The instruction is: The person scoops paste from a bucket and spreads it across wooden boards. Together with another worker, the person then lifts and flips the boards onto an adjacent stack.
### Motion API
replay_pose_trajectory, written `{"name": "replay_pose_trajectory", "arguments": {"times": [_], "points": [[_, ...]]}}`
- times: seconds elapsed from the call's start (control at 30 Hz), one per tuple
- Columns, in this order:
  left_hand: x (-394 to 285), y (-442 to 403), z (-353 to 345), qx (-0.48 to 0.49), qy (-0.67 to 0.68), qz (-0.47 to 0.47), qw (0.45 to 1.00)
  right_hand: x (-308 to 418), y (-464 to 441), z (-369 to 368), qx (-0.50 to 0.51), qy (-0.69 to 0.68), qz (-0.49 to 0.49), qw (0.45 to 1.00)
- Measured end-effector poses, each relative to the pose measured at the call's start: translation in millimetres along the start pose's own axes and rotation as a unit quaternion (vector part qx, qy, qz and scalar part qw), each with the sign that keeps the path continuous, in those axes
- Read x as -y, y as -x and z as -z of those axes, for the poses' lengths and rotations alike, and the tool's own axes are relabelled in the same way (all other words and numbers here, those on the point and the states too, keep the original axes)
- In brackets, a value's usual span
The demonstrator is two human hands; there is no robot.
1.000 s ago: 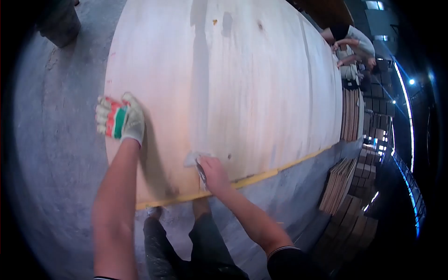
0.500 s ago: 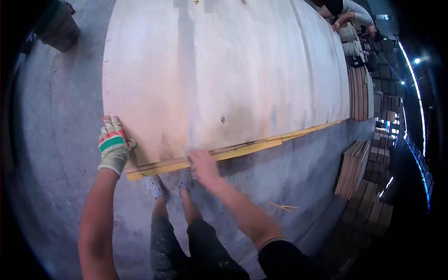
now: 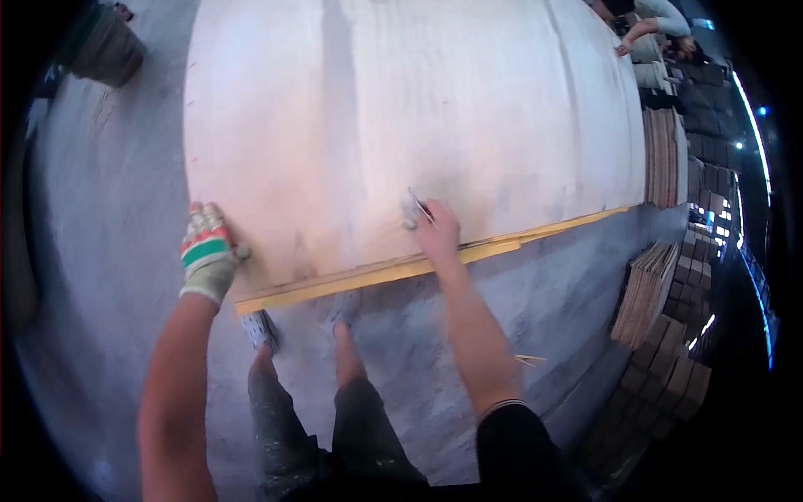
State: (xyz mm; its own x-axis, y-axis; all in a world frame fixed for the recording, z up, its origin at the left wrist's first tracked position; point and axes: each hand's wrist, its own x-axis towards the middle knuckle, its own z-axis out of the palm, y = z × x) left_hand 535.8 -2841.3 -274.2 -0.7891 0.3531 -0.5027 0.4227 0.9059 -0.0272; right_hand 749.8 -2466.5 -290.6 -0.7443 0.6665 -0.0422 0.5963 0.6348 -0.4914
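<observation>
A large pale plywood sheet [image 3: 276, 167] with wood grain and darker streaks lies in front of me, yellow strips [image 3: 360, 284] showing along its near edge. My left hand [image 3: 207, 251], in a whitish glove with green and orange bands, rests on the sheet's left edge near the corner, fingers extended. On the sheet's surface, right of centre, my bare right hand [image 3: 438, 230] grips a thin-bladed scraper [image 3: 421, 206]. A greyish patch shows beside the blade; whether it is filler or part of the tool I cannot make out.
A bucket [image 3: 107, 50] stands on the concrete floor [image 3: 109, 251] at the upper left. Another person [image 3: 661, 25] leans over the sheet's far right end. Stacks of boards [image 3: 644, 293] line the right side. Thin yellow offcuts [image 3: 530, 361] lie on the floor.
My right hand has moved right and farther from me, from the near edge onto the sheet, where a dark knot showed before. The left hand stays at the edge; the view has shifted slightly.
</observation>
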Motion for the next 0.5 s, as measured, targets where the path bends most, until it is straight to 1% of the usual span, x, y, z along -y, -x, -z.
{"name": "replay_pose_trajectory", "arguments": {"times": [0.03,0.07,0.13,0.17,0.2,0.23,0.27,0.3,0.37,0.4,0.43,0.47,0.5], "points": [[-1,1,3,0.006,-0.007,-0.001,1.0,9,7,5,0.101,-0.027,0.007,0.994],[-1,0,10,0.005,-0.002,-0.009,1.0,18,21,-3,0.113,-0.033,0.014,0.993],[14,8,11,0.009,0.005,-0.016,1.0,36,74,-15,0.277,-0.116,-0.088,0.95],[25,3,9,-0.013,0.034,-0.059,0.998,70,104,-27,0.23,-0.214,-0.137,0.939],[41,0,10,-0.036,0.064,-0.101,0.992,111,136,-47,0.181,-0.309,-0.184,0.916],[69,0,18,-0.04,0.067,-0.102,0.992,149,158,-61,0.158,-0.304,-0.189,0.92],[102,-3,29,-0.022,0.195,-0.134,0.971,184,172,-77,0.131,-0.301,-0.196,0.924],[130,-5,43,0.0,0.319,-0.166,0.933,206,170,-102,0.124,-0.301,-0.196,0.925],[185,37,87,-0.089,0.285,-0.19,0.935,232,158,-145,0.21,-0.142,-0.283,0.925],[215,61,100,-0.145,0.172,-0.246,0.943,248,148,-152,0.21,-0.142,-0.284,0.925],[242,83,113,-0.199,0.053,-0.299,0.932,266,138,-156,0.104,-0.073,-0.161,0.979],[264,103,127,-0.16,0.125,-0.279,0.939,282,131,-160,-0.009,-0.005,-0.034,0.999],[282,112,150,-0.12,0.195,-0.257,0.939,276,139,-157,0.038,-0.025,0.05,0.998]]}}
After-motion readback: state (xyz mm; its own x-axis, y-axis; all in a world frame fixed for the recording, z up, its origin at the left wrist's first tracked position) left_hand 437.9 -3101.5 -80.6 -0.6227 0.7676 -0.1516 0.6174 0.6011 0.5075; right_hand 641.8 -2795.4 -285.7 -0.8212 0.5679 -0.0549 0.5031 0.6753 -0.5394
